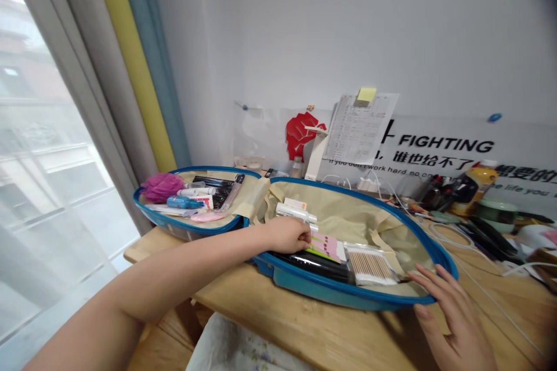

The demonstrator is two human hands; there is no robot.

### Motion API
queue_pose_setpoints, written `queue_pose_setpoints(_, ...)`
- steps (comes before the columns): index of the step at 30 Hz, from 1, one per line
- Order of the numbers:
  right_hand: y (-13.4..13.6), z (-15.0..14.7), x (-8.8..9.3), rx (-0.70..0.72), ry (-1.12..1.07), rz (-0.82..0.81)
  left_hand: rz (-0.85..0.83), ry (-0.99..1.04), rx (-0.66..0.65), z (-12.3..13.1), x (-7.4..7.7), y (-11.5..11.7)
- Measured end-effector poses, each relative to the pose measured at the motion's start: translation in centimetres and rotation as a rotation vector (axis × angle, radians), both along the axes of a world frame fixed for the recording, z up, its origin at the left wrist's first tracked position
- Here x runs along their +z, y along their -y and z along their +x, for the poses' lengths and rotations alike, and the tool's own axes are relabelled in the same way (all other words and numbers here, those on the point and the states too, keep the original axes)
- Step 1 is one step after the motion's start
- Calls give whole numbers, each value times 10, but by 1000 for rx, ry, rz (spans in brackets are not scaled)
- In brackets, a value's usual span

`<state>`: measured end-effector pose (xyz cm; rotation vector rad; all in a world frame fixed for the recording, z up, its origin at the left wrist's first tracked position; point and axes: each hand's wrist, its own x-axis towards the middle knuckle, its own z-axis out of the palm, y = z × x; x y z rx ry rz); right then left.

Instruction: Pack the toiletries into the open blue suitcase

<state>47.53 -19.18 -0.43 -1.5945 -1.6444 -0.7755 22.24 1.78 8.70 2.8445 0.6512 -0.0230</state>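
An opened blue suitcase (343, 300) with a beige lining lies across the wooden table. My left hand (289, 234) reaches into its right half, fingers closed at the left end of a pink and green packet (328, 247); the fingertips are partly hidden. Just behind that hand lie white tubes (296, 212). Below the packet is a shiny black item (315, 266), and to the right a clear pack of cotton swabs (372, 266). My right hand (456, 322) is open, its fingers spread over the suitcase's right rim.
The left half holds a purple bath puff (163, 187), a blue bottle (185, 202) and several small items. Behind and right are cables (448, 235), a yellow bottle (474, 188) and a green-lidded jar (496, 213). A curtain (93, 69) hangs at left.
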Motion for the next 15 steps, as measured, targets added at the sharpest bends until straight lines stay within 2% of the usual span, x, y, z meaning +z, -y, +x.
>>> queue_pose_setpoints(4, -1, 0, 1, 1, 30, -3, 31, 195, 21, -12, 13, -3)
queue_pose_setpoints(7, -1, -1, 3, -2, 43, -3, 66, 358, 142, -39, 28, -26)
queue_pose_setpoints(9, -1, -1, 3, -1, 45, 5, 112, 404, 296, -71, 34, -53)
queue_pose_setpoints(11, -1, -1, 3, 1, 46, 7, 164, 368, 469, -110, 35, -82)
queue_pose_setpoints(13, -1, 0, 3, 4, 48, 3, 182, 200, 666, -152, 30, -108)
queue_pose_setpoints(15, -1, 1, 1, 6, 36, -5, 173, 46, 769, -190, 21, -124)
